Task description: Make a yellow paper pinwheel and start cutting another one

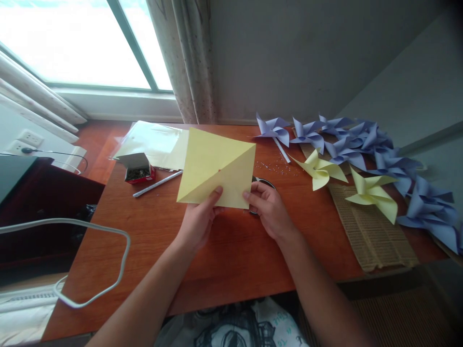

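Observation:
A square sheet of yellow paper (213, 159) is held up above the table, with a diagonal crease running across it. My left hand (200, 217) grips its lower edge, thumb on the front and fingers behind. At the lower right corner my right hand (266, 206) pinches the same sheet between thumb and fingers. Behind the paper and my right hand, a dark round-edged object (265, 181) lies mostly hidden; its kind is unclear. Left of the sheet, a white paper stick (158, 183) rests on the table.
Yellow pinwheels (320, 169) and several purple pinwheels (347, 150) line the right side, some on corrugated cardboard (372, 233). A small open red box (139, 168) stands left, before a plastic-wrapped paper stack (152, 142). Tiny beads (277, 168) are scattered. A white cable (125, 255) loops over the left edge.

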Demonstrator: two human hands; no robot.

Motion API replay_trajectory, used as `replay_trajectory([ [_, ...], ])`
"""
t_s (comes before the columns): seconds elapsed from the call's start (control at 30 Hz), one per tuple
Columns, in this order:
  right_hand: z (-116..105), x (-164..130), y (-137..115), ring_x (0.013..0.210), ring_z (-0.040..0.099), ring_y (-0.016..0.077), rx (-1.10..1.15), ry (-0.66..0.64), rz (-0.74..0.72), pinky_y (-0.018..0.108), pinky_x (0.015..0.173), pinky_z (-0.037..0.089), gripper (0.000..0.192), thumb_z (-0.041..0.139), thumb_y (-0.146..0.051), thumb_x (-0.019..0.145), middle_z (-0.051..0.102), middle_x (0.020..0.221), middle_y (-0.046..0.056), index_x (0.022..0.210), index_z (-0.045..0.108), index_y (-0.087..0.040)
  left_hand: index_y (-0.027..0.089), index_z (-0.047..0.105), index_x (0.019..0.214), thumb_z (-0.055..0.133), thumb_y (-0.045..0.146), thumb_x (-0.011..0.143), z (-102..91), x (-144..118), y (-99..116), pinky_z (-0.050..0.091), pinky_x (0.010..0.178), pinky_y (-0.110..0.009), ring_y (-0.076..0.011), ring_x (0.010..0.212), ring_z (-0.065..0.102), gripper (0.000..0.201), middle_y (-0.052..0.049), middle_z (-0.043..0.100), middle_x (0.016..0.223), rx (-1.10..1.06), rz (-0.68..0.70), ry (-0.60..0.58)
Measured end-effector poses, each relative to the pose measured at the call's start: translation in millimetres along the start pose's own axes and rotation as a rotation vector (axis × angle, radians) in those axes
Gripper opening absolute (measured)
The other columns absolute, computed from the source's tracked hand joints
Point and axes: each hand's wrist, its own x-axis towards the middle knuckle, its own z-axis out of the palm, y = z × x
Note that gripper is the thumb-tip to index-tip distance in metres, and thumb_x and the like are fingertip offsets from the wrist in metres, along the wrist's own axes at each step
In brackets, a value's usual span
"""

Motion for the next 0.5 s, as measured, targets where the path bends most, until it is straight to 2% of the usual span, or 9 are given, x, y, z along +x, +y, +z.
replay_trajectory([
  [0.1,-2.4,0.4,-1.9,0.061,0.063,0.0143,-0.127,-0.033,-0.043,0.024,0.055,0.052,0.027,0.08,-0.045,0.078,0.072,0.073,0.0,0.085,0.07,-0.021,0.02,0.067,0.119,0.086,0.028,0.072,0.5,0.6,1.5,0.059,0.065,-0.026,-0.0245,0.104,0.071,0.051,-0.009,0.073,0.122,-0.011,0.006,0.042],
  [0.17,-7.6,3.0,-3.1,0.068,0.067,0.017,-0.196,0.058,-0.113,0.026,0.059,0.054,0.029,0.075,-0.048,0.082,0.074,0.08,0.003,0.092,0.069,-0.021,0.021,0.067,0.121,0.086,0.027,0.071,-0.2,1.1,2.2,0.061,0.066,-0.027,-0.0241,0.101,0.072,0.054,-0.008,0.074,0.12,0.001,-0.014,0.058],
  [0.27,-19.3,7.5,-7.0,0.096,0.072,0.0228,-0.304,0.264,-0.321,0.032,0.076,0.058,0.035,0.072,-0.048,0.085,0.075,0.107,0.008,0.108,0.065,-0.022,0.022,0.067,0.122,0.087,0.028,0.07,-3.4,0.9,1.1,0.061,0.065,-0.027,-0.0238,0.098,0.072,0.057,-0.007,0.075,0.118,0.048,-0.064,0.06],
  [0.37,-28.2,6.3,-20.0,0.118,0.065,0.0265,-0.543,0.398,-0.586,0.041,0.099,0.053,0.036,0.07,-0.043,0.088,0.069,0.126,0.012,0.118,0.063,-0.023,0.02,0.07,0.118,0.087,0.032,0.071,-7.7,-0.8,-1.4,0.059,0.065,-0.029,-0.0266,0.098,0.072,0.052,-0.01,0.075,0.118,0.162,-0.123,-0.019],
  [0.43,-28.4,2.4,-34.7,0.125,0.06,0.0282,-0.725,0.401,-0.712,0.046,0.106,0.048,0.035,0.066,-0.04,0.092,0.066,0.132,0.012,0.123,0.063,-0.024,0.018,0.073,0.114,0.087,0.036,0.071,-9.5,-2.3,-2.8,0.058,0.069,-0.031,-0.0295,0.101,0.071,0.048,-0.011,0.076,0.117,0.248,-0.149,-0.097],
  [0.5,-23.7,-0.1,-50.9,0.132,0.055,0.0303,-0.856,0.351,-0.786,0.048,0.111,0.044,0.038,0.068,-0.038,0.091,0.063,0.138,0.011,0.126,0.062,-0.025,0.018,0.075,0.112,0.088,0.038,0.071,-9.7,-3.9,-3.5,0.057,0.079,-0.033,-0.0316,0.107,0.07,0.047,-0.012,0.076,0.118,0.299,-0.142,-0.178],
])
